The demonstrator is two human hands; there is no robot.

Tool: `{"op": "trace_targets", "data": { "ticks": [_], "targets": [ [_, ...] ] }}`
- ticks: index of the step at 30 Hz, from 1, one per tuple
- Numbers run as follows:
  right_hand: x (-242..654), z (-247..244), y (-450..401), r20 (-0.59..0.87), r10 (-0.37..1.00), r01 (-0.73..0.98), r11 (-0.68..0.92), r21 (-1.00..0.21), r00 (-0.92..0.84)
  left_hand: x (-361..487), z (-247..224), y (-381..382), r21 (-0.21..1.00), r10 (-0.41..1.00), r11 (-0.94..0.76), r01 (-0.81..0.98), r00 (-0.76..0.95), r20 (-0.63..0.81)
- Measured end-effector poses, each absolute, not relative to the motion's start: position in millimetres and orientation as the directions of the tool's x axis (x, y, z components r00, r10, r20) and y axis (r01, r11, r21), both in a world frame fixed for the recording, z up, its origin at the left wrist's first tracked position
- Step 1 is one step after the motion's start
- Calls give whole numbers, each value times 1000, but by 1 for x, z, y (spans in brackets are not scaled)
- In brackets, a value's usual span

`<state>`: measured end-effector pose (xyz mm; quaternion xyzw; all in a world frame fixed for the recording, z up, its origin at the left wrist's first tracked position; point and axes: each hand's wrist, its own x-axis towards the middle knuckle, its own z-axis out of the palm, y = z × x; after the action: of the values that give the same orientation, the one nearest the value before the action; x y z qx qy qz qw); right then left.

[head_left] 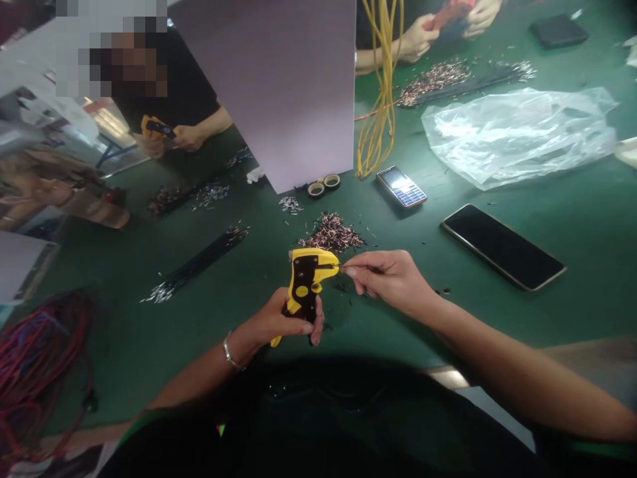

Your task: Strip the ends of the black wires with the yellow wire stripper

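My left hand (279,320) is wrapped around the handles of a yellow and black wire stripper (302,275), whose jaws point right. At the jaw tip, my right hand (391,277) pinches a thin dark wire (342,268); how far it reaches into the jaws is hard to see. Just beyond the tool lies a heap of short copper-and-black wire pieces (334,231). Left of the tool rests a bundle of black wires (199,264) with bare, silvery ends.
A pale upright panel (298,86) stands behind two tape rolls (324,185). To the right are a keypad phone (401,187), a smartphone (502,245) and a plastic bag (522,136). Yellow wires (381,99) hang beside the panel. Red cables (44,358) lie left. Other people work across the table.
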<state>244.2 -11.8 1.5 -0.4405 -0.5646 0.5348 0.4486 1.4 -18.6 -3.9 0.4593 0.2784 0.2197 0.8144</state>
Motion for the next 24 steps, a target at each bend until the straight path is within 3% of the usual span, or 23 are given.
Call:
{"op": "trace_targets", "data": {
  "ticks": [12, 15, 24],
  "targets": [
    [244, 4, -11, 12, 978, 36, 20, -999, -210, 4, -4, -28, 910, 730, 413, 24, 589, -347],
    [243, 4, -11, -14, 975, 54, -2, -999, -224, 3, -7, -27, 914, 772, 406, 6, 532, -346],
    [244, 6, -10, -17, 976, 63, -4, -998, -217, 5, -2, -22, 894, 739, 428, -136, 622, -259]
  ]
}}
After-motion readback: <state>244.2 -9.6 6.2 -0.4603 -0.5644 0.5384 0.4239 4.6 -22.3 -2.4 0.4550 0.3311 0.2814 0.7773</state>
